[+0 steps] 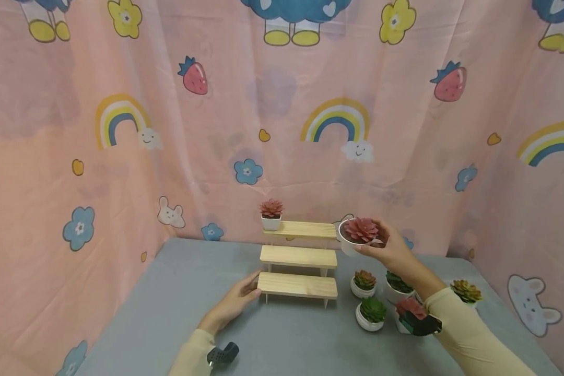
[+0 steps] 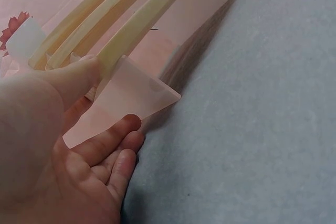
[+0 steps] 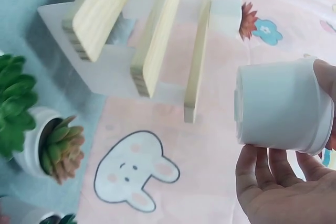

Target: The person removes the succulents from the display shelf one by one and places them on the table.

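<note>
My right hand grips a round white pot by its rim. In it sits a dark pink artificial succulent. The hand holds the pot in the air beside the right end of the top tier of a wooden three-tier display stand. My left hand is at the left end of the lowest tier, its thumb on the board and other fingers by the translucent side panel. A smaller pink succulent in a square white pot stands on the top tier's left end.
Several potted succulents stand on the grey table to the stand's right, including a green one, a reddish-green one and a yellowish one. A pink printed curtain hangs behind the table.
</note>
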`<state>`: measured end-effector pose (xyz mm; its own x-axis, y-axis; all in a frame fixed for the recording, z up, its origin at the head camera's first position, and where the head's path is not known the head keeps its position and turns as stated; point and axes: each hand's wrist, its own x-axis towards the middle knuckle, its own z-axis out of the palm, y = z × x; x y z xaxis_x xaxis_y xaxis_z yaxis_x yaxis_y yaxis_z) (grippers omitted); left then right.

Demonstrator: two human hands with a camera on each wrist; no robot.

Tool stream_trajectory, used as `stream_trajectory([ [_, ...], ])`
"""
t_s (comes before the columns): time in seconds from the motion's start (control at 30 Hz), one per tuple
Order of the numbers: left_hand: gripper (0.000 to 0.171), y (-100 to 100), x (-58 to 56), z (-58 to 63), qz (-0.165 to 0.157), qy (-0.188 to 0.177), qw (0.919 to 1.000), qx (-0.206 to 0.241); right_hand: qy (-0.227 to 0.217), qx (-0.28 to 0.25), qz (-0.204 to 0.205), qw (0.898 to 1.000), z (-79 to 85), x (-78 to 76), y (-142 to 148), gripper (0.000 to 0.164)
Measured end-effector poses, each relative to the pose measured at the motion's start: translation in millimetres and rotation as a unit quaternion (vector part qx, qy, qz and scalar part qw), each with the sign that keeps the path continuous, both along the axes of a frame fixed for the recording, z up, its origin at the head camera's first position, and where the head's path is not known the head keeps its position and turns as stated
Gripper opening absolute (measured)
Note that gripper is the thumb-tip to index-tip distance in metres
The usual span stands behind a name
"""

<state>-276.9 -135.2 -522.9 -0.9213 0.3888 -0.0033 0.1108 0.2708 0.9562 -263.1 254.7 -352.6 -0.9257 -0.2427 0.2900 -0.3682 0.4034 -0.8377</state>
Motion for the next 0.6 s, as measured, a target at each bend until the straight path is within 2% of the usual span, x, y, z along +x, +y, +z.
stream_trajectory([
  [0.2, 0.069, -2, 0.9, -0.4, 0.004, -0.004, 1.0, 0.001, 0.023, 0.004, -0.024, 0.999, -9.4, 18.9, 26, 0.066],
  [0.37, 0.069, -2, -0.1, -3.0, -0.001, -0.004, 1.0, 0.005, 0.013, 0.013, -0.04, 0.999, -17.4, 36.2, 55, 0.065],
  [0.6, 0.069, -2, -1.5, -2.0, -0.006, 0.004, 1.0, 0.004, 0.01, 0.015, -0.076, 0.997, -33.9, 50.3, 91, 0.059],
])
